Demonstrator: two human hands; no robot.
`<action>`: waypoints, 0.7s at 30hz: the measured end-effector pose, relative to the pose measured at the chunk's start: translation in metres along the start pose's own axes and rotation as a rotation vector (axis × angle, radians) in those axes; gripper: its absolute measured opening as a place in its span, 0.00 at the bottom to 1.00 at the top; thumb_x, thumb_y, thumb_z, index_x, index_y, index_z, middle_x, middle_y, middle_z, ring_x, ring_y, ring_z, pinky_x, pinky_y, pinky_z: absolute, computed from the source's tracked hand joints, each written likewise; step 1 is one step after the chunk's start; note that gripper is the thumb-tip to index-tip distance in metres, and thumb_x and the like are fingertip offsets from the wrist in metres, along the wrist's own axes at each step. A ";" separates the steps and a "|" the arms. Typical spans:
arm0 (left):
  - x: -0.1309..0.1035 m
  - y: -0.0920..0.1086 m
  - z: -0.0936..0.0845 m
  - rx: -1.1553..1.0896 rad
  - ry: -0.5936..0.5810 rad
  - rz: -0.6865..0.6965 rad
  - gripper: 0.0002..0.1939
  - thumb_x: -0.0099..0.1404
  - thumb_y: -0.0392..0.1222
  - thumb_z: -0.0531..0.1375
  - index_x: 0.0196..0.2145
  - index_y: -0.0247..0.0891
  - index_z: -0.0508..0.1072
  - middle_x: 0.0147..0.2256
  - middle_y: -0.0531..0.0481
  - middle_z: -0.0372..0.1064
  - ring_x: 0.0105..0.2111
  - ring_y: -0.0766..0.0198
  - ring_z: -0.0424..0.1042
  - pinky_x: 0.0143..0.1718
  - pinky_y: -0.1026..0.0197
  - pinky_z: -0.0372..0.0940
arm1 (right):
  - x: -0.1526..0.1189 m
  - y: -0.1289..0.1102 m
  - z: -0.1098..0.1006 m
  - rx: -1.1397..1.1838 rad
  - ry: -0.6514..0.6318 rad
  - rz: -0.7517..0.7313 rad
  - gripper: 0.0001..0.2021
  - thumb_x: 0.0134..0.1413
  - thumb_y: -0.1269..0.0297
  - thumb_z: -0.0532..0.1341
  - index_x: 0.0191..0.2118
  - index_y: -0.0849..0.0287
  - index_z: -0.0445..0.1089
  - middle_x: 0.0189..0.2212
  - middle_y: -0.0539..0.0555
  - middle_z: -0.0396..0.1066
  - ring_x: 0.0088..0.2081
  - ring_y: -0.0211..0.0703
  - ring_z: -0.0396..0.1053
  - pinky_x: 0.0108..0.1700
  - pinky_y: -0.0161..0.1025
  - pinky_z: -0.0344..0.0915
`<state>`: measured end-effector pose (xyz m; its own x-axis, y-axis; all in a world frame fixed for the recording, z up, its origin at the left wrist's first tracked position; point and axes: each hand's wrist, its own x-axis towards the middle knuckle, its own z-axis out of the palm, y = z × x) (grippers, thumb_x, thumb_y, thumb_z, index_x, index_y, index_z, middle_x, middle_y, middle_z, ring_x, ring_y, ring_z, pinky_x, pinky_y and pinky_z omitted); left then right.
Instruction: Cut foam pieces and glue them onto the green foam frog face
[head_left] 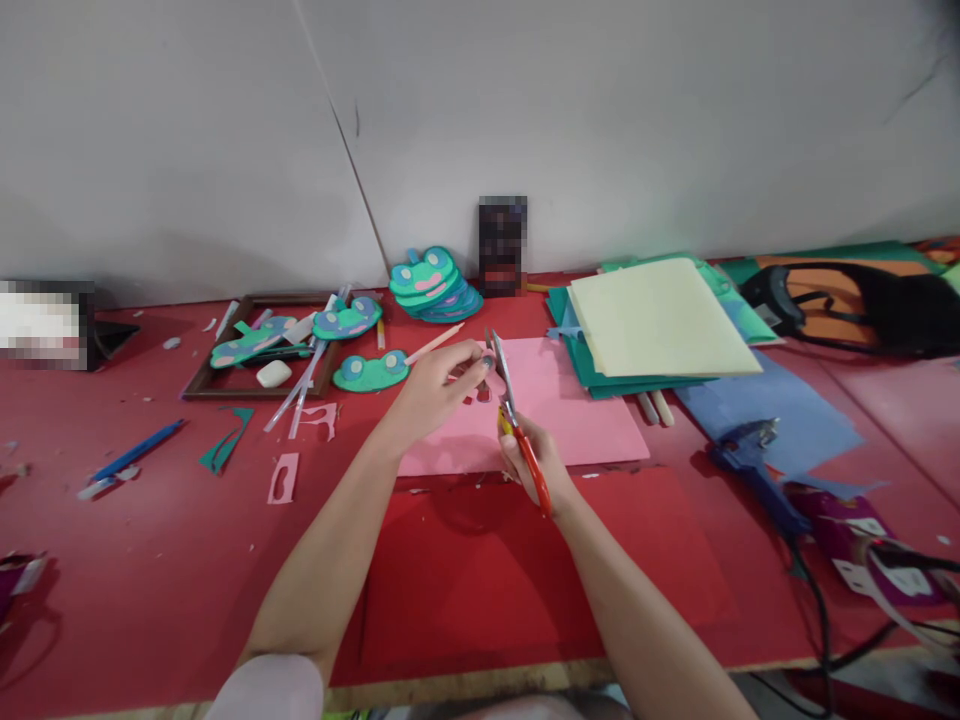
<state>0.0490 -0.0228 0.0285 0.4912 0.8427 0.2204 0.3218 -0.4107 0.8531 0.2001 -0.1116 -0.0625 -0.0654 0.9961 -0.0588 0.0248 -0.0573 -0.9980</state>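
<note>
My right hand (pixel 538 460) grips a pair of scissors (pixel 533 462) with red and yellow handles, its blades parted and pointing away from me. Between the fingertips of my left hand (pixel 439 388) is a small pink foam piece (pixel 495 384), held up against the blades. Both hands are above a pink foam sheet (pixel 585 410), where a few small cut bits lie under my left fingers. Just beyond my left wrist is a green frog face (pixel 371 373) with blue eyes, lying flat, and a pale pencil (pixel 435 343) rests beside it.
Several frog faces (pixel 427 278) are stacked by the wall. At left, a brown frame (pixel 259 391) surrounds more pieces; pink scraps (pixel 283 479) and a blue pen (pixel 139 450) lie nearby. Stacked foam sheets (pixel 664 315), a blue glue gun (pixel 761 475) and cables are at right.
</note>
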 end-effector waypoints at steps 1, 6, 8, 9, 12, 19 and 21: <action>0.000 0.001 -0.001 0.007 0.000 0.004 0.12 0.67 0.44 0.53 0.29 0.37 0.68 0.24 0.54 0.67 0.23 0.72 0.67 0.24 0.69 0.61 | 0.000 -0.001 0.000 -0.003 0.002 0.003 0.22 0.50 0.40 0.58 0.28 0.56 0.55 0.17 0.42 0.48 0.19 0.32 0.46 0.21 0.32 0.52; -0.001 0.003 -0.001 0.029 -0.001 0.015 0.12 0.67 0.45 0.53 0.28 0.37 0.68 0.23 0.54 0.65 0.22 0.71 0.66 0.23 0.69 0.61 | 0.000 -0.003 0.001 -0.015 0.035 0.011 0.22 0.49 0.41 0.59 0.27 0.56 0.55 0.16 0.42 0.47 0.19 0.32 0.47 0.20 0.32 0.51; -0.001 0.003 -0.001 0.030 0.000 0.009 0.13 0.67 0.45 0.53 0.28 0.37 0.67 0.24 0.54 0.65 0.23 0.71 0.66 0.24 0.69 0.62 | 0.000 -0.002 0.001 -0.028 0.050 0.021 0.23 0.48 0.41 0.60 0.26 0.56 0.55 0.16 0.42 0.47 0.19 0.31 0.47 0.20 0.32 0.51; -0.001 0.004 -0.002 0.029 0.000 0.006 0.13 0.68 0.46 0.52 0.28 0.38 0.67 0.24 0.55 0.65 0.23 0.71 0.67 0.24 0.69 0.62 | 0.000 -0.001 0.001 -0.028 0.054 0.024 0.23 0.48 0.40 0.60 0.26 0.56 0.55 0.16 0.42 0.47 0.19 0.31 0.47 0.20 0.32 0.51; 0.000 0.006 -0.002 0.031 0.005 0.000 0.14 0.67 0.46 0.53 0.27 0.38 0.67 0.24 0.54 0.66 0.23 0.71 0.67 0.25 0.69 0.62 | 0.000 0.001 0.002 0.019 0.068 0.035 0.23 0.49 0.39 0.59 0.27 0.56 0.55 0.16 0.42 0.48 0.17 0.31 0.47 0.18 0.32 0.52; 0.000 0.008 -0.003 0.041 -0.037 -0.002 0.14 0.68 0.47 0.52 0.28 0.37 0.68 0.26 0.52 0.69 0.26 0.68 0.69 0.28 0.66 0.65 | -0.002 0.001 0.003 0.173 0.025 -0.001 0.26 0.49 0.34 0.55 0.32 0.55 0.56 0.18 0.42 0.50 0.15 0.30 0.48 0.16 0.32 0.52; 0.000 0.005 -0.002 0.033 -0.045 0.010 0.13 0.68 0.46 0.52 0.28 0.38 0.67 0.26 0.53 0.67 0.26 0.68 0.68 0.28 0.66 0.64 | -0.002 0.002 0.002 0.161 -0.005 0.003 0.26 0.50 0.34 0.55 0.32 0.55 0.56 0.18 0.42 0.50 0.16 0.30 0.48 0.17 0.32 0.53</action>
<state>0.0489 -0.0243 0.0341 0.5302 0.8223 0.2066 0.3428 -0.4308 0.8348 0.1981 -0.1135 -0.0640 -0.0703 0.9956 -0.0617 -0.1350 -0.0708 -0.9883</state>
